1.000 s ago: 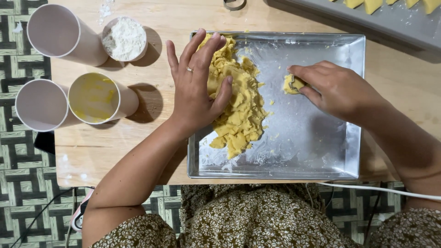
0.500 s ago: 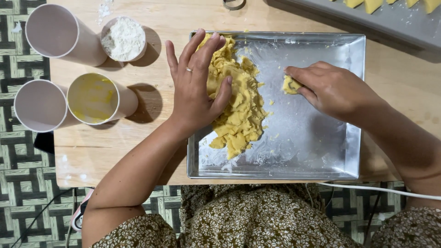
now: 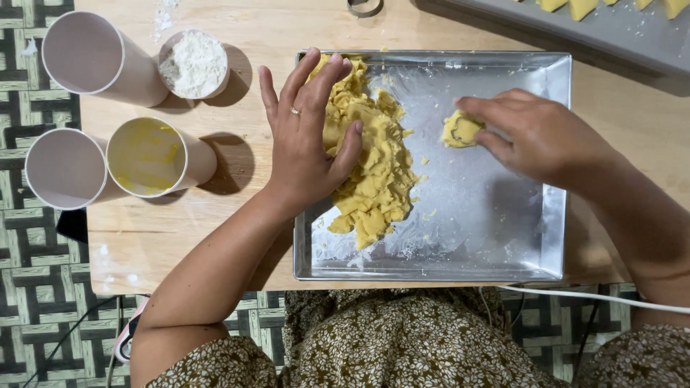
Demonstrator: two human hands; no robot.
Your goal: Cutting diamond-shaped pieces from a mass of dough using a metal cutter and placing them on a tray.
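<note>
Yellow dough (image 3: 374, 172), crumbly and broken into rough lumps, lay heaped along the left half of a shallow rectangular metal tray (image 3: 553, 244) dusted with flour. From the head view, the left hand (image 3: 305, 136) rested flat on the heap with fingers spread wide, a ring on one finger, holding nothing but pressing on the mass. The right hand (image 3: 539, 136) pinched a small lump of dough (image 3: 460, 129) between fingertips and thumb, closed narrowly around it against the tray floor.

Compared with a second before, the left hand had hardly moved, while the right hand had drawn slightly inward and its piece looked rounder, as though it was being worked into a ball. I judged that the shaping of one portion was under way and the bulk of the heap remained unportioned.

Beside the tray on the pale wooden desk (image 3: 244, 237) stood four cylindrical cups: a small cup of white flour (image 3: 194, 65), powdery and heaped; a cup smeared inside with yellow residue (image 3: 147, 158); and two pale empty cups (image 3: 72, 54) lying tilted toward the camera. At the top edge, a grey tray (image 3: 611, 43) carried cut yellow pieces (image 3: 582, 7) with straight edges. A metal ring cutter (image 3: 364, 7) sat near it.
</note>
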